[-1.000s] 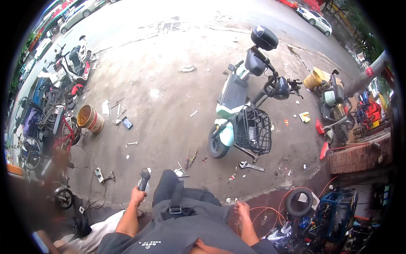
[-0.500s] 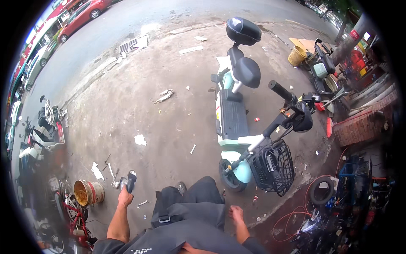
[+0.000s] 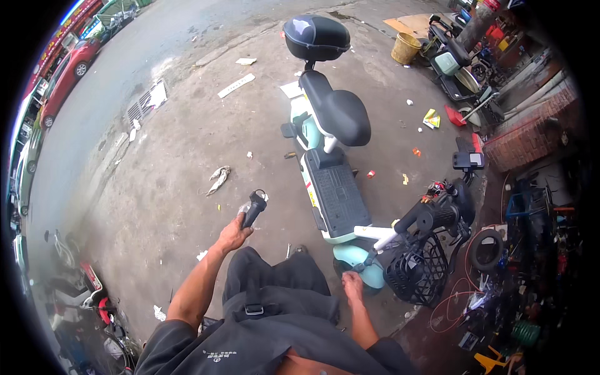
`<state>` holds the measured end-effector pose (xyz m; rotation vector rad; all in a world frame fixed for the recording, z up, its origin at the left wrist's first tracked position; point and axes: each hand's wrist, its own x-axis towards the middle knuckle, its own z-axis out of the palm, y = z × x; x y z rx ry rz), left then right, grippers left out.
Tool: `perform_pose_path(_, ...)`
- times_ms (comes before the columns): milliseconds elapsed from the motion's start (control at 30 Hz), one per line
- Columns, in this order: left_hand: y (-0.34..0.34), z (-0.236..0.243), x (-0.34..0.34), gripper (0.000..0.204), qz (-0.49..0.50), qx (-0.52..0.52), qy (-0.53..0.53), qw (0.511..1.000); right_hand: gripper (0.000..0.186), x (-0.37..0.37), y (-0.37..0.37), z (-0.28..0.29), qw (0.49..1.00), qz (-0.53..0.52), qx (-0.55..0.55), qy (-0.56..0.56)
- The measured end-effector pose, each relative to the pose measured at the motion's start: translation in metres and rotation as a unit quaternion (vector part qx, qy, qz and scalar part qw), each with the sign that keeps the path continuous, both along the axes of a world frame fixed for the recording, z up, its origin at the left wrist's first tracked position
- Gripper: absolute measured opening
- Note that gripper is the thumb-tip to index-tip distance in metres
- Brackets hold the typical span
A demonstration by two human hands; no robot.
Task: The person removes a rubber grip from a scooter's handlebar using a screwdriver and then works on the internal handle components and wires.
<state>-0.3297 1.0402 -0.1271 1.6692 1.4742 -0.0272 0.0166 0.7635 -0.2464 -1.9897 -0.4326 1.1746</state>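
Observation:
My left hand [image 3: 235, 231] is closed on a black cylindrical part [image 3: 253, 209] with a ring at its top, held out over the ground left of the mint-and-white electric scooter [image 3: 331, 200]. My right hand [image 3: 352, 286] has curled fingers beside the scooter’s mint front fender [image 3: 355, 262]; whether it touches it or holds anything I cannot make out. The scooter has a black seat [image 3: 344, 115], rear box [image 3: 315, 37], footboard, handlebar [image 3: 437, 212] and front basket [image 3: 415, 275].
Parked scooters [image 3: 453, 69], a yellow bucket [image 3: 406, 49] and a brick ledge [image 3: 525, 137] line the right, with a tyre [image 3: 486, 249], hoses and clutter below. Litter and a rag [image 3: 219, 180] lie on the pavement. A road with parked cars [image 3: 72, 69] runs along the left.
I have come closer to the scooter, now beside its front end. My left hand has moved up and rightward with the black part; my right hand has risen slightly, nearer the fender.

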Motion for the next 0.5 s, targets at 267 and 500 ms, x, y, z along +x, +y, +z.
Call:
perform_pose_path(267, 0.143, -0.075, 0.075, 0.044, -0.27, -0.04, 0.09, 0.958, 0.046, -0.174, 0.125, 0.018, 0.841, 0.509, -0.079, -0.166)
perform_pose_path(500, 0.207, -0.145, 0.038, 0.057, -0.38, -0.09, 0.088, 0.916, 0.025, -0.349, 0.128, 0.019, 0.949, 0.29, -0.097, -0.08)
